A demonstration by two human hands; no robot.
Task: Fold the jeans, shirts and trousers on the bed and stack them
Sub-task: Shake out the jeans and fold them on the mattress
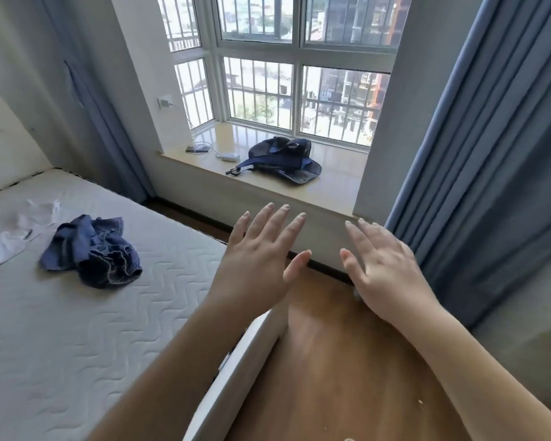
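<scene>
A crumpled pair of blue jeans (pixel 91 251) lies in a heap on the white quilted mattress (pixel 61 329) at the left. Beside it, further left, lies a rumpled white shirt (pixel 10 233). Both of my arms reach forward over the bed's right edge and the wooden floor. My left hand (pixel 258 256) is held up with its fingers spread and straight, holding nothing. My right hand (pixel 384 268) is raised the same way, fingers straight, empty. Both hands are well to the right of the clothes and touch neither.
A dark blue backpack (pixel 282 160) lies on the window sill (pixel 331 186), with a phone, cables and a white charger to its left. Blue curtains (pixel 490 170) hang at the right. A strip of wooden floor (pixel 331 361) runs between bed and wall.
</scene>
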